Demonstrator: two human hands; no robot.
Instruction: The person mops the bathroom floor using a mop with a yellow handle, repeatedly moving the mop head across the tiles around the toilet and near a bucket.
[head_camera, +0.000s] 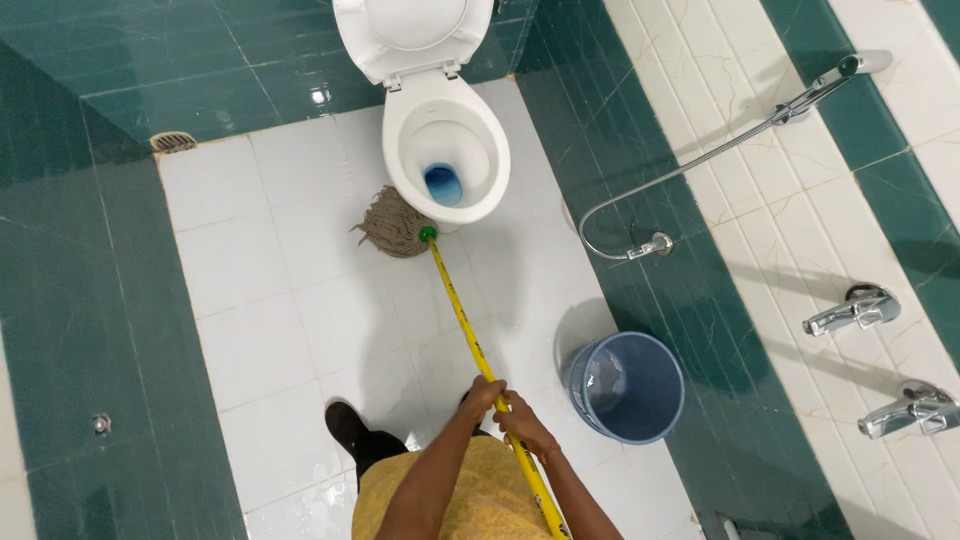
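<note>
Both my hands grip the yellow mop handle (462, 315). My left hand (484, 394) sits higher up the pole toward the mop head; my right hand (524, 427) holds just behind it, closer to my body. The string mop head (392, 222) lies on the white floor tiles, pressed against the left front base of the white toilet (445, 150). The toilet's lid is up and blue water shows in the bowl.
A blue bucket (626, 386) stands on the floor just right of my hands. A hand sprayer with hose (700, 160) and two chrome taps (852, 312) are on the right wall. A floor drain (173, 141) lies at the far left corner. My dark shoe (346, 424) rests on the wet tiles.
</note>
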